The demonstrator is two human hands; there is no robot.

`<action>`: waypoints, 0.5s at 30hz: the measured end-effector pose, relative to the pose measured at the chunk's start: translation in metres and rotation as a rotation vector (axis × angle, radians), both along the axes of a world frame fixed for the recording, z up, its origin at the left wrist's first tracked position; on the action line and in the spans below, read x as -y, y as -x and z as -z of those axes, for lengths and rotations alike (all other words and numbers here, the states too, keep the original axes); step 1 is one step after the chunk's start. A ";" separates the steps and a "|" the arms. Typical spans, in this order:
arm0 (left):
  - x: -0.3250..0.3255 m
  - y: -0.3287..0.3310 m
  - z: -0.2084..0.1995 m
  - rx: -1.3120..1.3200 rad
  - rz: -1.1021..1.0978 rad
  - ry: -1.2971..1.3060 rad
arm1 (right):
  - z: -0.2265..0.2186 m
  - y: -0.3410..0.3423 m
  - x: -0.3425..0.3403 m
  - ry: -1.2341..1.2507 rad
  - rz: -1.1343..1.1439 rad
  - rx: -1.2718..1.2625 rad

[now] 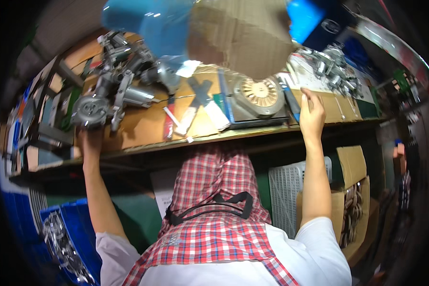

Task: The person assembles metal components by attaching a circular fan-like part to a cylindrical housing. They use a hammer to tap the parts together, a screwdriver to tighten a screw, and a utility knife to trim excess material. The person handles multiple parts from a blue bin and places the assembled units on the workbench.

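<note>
At the left end of the bench, my left hand (91, 139) reaches up against a round grey metal housing (90, 111). Its fingers are hidden behind or under that part, so I cannot see whether they grip it. My right hand (312, 117) is over the bench's front edge on the right, fingers extended and nothing visible in them. Close beside it lies a dark blue-handled tool (291, 102). Left of that tool, a grey metal fixture (243, 102) carries a round, ribbed, gold-coloured disc (260, 91).
Metal castings (133, 90) pile up at the back left, with more metal parts (331, 69) at the back right. Crossed dark-and-white tools (201, 97) and a red-handled tool (168, 121) lie mid-bench. Cardboard (238, 35) hangs overhead. Below stand a white crate (286, 190), carton (355, 162) and blue bin (83, 224).
</note>
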State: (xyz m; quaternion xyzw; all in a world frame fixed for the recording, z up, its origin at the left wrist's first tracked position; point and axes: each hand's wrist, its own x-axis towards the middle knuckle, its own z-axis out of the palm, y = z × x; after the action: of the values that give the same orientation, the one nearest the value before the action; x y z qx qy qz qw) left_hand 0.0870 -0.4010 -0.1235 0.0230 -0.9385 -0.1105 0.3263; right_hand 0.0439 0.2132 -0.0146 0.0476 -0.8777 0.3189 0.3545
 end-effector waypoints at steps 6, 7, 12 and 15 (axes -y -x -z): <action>0.027 0.011 0.028 0.134 -0.316 0.250 | 0.026 0.119 -0.058 -0.197 0.269 0.216; 0.038 0.006 0.033 0.152 -0.368 0.425 | 0.024 0.130 -0.047 -0.249 0.229 0.228; 0.075 -0.018 0.046 -0.034 -0.325 0.382 | 0.041 0.184 -0.026 -0.468 0.389 0.490; 0.036 -0.036 -0.019 -0.006 -0.487 -0.085 | 0.028 0.188 -0.029 -0.458 0.419 0.614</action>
State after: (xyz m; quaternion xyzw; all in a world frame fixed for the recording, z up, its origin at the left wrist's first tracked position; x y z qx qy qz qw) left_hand 0.1229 -0.4374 -0.1045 0.2620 -0.8988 -0.0680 0.3447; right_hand -0.1440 0.2420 -0.0429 -0.1511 -0.9812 0.0367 0.1146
